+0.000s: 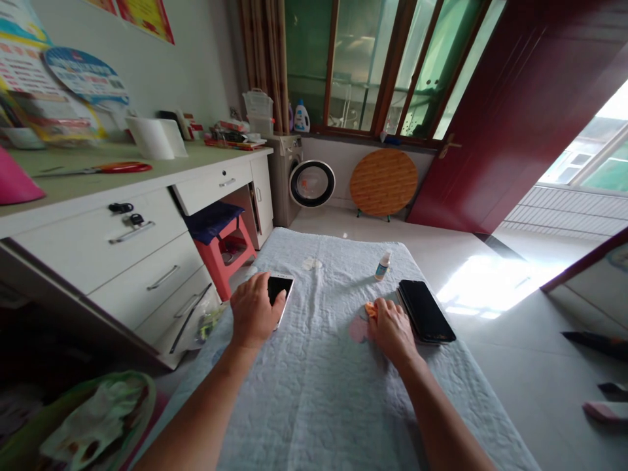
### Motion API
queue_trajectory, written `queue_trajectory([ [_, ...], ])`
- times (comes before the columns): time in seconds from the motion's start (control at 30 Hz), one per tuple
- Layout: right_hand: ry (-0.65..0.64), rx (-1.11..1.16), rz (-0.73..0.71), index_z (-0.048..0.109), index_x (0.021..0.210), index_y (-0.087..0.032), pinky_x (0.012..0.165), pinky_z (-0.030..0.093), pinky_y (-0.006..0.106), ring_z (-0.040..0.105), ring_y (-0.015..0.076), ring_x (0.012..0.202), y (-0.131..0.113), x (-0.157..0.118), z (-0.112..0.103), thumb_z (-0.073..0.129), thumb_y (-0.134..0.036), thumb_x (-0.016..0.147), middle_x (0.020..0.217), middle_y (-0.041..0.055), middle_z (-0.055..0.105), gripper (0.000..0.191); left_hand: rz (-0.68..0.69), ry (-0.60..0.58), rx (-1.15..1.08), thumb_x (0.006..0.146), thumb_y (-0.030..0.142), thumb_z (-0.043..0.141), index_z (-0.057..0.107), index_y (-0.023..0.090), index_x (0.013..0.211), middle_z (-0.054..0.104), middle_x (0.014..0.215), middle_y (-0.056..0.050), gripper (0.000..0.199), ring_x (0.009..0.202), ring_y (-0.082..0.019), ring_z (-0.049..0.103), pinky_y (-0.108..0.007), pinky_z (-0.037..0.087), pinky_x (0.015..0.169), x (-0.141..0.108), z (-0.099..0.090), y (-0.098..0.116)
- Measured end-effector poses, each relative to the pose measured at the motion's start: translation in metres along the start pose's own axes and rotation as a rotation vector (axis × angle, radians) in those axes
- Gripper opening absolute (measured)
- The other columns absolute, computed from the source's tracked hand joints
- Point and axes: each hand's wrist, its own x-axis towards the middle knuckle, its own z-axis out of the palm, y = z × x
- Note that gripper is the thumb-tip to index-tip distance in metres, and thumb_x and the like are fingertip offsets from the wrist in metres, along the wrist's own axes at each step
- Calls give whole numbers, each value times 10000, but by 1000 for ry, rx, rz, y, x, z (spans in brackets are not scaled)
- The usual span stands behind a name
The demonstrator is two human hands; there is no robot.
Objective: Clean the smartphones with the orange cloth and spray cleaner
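Note:
On the left of the cloth-covered table, my left hand [254, 306] grips a white-edged smartphone [279, 291], its thumb lying across the dark screen. The fingers cover the phone's left side. My right hand [392, 327] is closed on a small orange cloth [370, 309], mostly hidden beneath the fingers, and rests on the tabletop. Just right of that hand lies a black tablet-like device [426, 311], screen up, apparently on top of something flat. Beyond the right hand stands a small clear spray bottle [383, 267] with a blue label, upright.
A pale blue quilted cloth [314, 392] covers the low table. To the left are a white desk [142, 248], a red stool [228, 252] and a basin [98, 418]. A washing machine with its round door [313, 184] open and a round wooden tabletop [384, 182] stand behind.

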Motion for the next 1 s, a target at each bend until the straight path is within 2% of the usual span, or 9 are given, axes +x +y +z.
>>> queue_trajectory([
  [0.17,17,77,-43,594,865,-193,737,343,287,543,200,838,1,1,-1,418,-237,911,862,70,606,187,-25,-131,148,795,500,565,471,83,1259,603,1114,-194,631,1032,-354,557,-424,392,885,-7,7,2],
  [0.37,50,279,-134,580,897,-194,758,375,260,561,183,850,0,3,7,400,-180,869,872,55,617,183,-68,-211,227,752,519,604,456,85,1287,616,1064,-187,704,999,-351,568,-411,399,861,-11,10,0],
  [0.5,38,343,-146,546,987,-201,746,391,258,581,181,835,0,4,11,406,-178,846,905,47,630,200,-84,-222,242,736,515,615,460,86,1284,613,1042,-197,713,968,-357,569,-418,401,843,-11,10,0],
  [0.7,33,316,-197,543,846,-214,730,378,251,549,172,794,-1,2,11,413,-181,851,833,30,586,134,-96,-235,224,739,492,607,455,67,1283,604,1032,-212,708,975,-361,560,-420,400,842,-11,11,1],
  [0.9,25,276,-215,544,832,-205,769,371,261,530,178,823,-3,1,10,502,-241,819,856,37,573,58,-97,-218,240,742,454,581,450,61,1281,603,1025,-203,680,963,-343,558,-402,401,841,-10,12,1],
  [1.0,15,261,-195,544,832,-205,767,370,266,523,184,828,-5,0,10,553,-295,798,855,36,563,96,-100,-208,247,735,432,572,446,64,1277,605,993,-187,667,940,-332,564,-393,405,833,-10,12,2],
])
